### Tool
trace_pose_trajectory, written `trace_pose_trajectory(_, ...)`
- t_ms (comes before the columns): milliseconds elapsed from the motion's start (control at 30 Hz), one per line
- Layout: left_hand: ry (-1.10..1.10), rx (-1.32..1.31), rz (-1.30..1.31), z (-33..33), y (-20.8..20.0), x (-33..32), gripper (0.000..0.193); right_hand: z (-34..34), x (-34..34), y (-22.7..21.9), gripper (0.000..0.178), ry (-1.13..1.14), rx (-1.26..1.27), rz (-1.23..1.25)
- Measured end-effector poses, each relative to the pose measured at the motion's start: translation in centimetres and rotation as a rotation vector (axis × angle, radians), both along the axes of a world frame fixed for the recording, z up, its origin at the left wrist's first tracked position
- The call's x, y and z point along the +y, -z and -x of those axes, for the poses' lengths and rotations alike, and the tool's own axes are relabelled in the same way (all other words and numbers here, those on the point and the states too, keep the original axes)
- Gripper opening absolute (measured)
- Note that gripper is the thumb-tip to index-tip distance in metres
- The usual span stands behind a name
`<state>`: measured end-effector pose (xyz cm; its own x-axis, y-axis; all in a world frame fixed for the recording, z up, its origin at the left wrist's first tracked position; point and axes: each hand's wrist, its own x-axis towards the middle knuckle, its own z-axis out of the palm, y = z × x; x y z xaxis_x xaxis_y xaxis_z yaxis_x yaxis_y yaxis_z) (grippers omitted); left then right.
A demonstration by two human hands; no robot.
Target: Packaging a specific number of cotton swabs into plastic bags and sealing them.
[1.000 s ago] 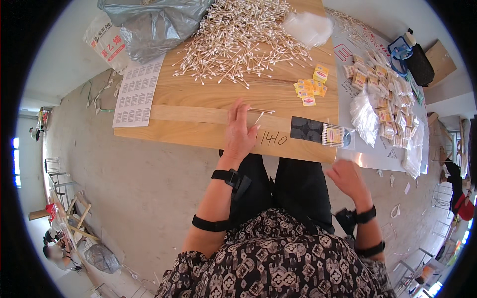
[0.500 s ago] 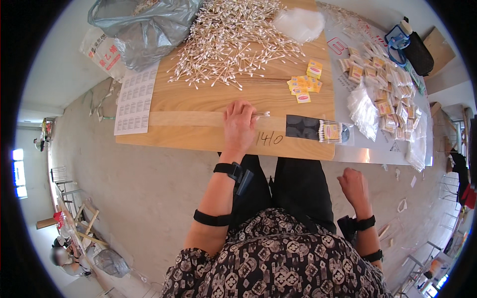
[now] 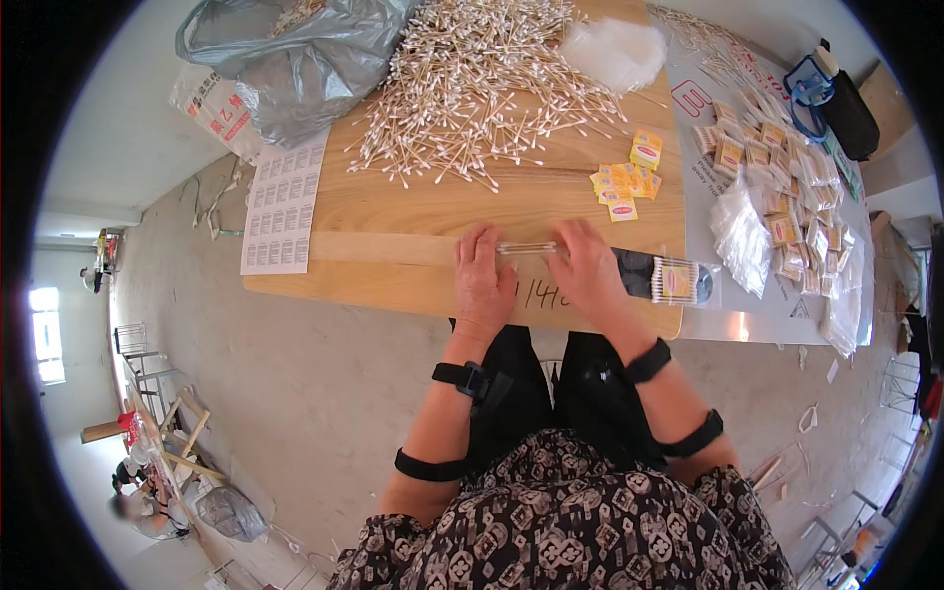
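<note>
Between my two hands, a few cotton swabs point(image 3: 528, 248) lie side by side, level, just above or on the wooden table point(image 3: 413, 211). My left hand point(image 3: 484, 280) is closed at their left ends, fingers bent down. At the right ends is my right hand point(image 3: 588, 267), thumb and fingers drawn together around the tips. Just right of that hand, a row of cotton swabs with a yellow label card point(image 3: 675, 281) rests in a clear bag on a dark patch. Beyond my hands spreads a large heap of loose cotton swabs point(image 3: 482, 88).
Yellow label cards point(image 3: 625, 184) lie beyond my right hand. Packed swab bags point(image 3: 787, 182) and clear empty bags point(image 3: 737, 231) cover the grey board at right. A grey plastic bag point(image 3: 310, 74), printed sheet point(image 3: 282, 211) and clear bags point(image 3: 615, 51) edge the heap.
My right hand has come up from beside my lap to the swabs' right ends. My left hand has shifted slightly with the swabs, which now span both hands. The whole view has shifted a little.
</note>
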<state>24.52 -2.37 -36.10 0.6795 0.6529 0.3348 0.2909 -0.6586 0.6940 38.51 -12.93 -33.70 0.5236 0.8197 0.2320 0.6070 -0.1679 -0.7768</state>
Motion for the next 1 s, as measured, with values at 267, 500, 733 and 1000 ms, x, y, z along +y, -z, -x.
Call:
trace_pose_trajectory(267, 0.045, 0.069, -0.044, -2.9, -0.7, 4.3, 0.054, -5.2, 9.2, -1.5, 0.031, 0.13, -0.048, 0.111)
trace_pose_trajectory(500, 0.035, 0.165, -0.079, -4.5, -0.8, 6.2, 0.057, -5.1, 11.8, 1.0, 0.021, 0.239, -0.255, 0.246)
trace_pose_trajectory(733, 0.0, 0.207, -0.178, -4.7, -0.8, 5.8, 0.062, -4.9, 7.9, 1.1, 0.006, 0.298, -0.147, 0.233)
trace_pose_trajectory(1000, 0.041, 0.444, -0.248, -6.5, -2.2, 5.2, 0.064, -6.1, 5.6, 1.1, 0.005, 0.219, -0.098, 0.208)
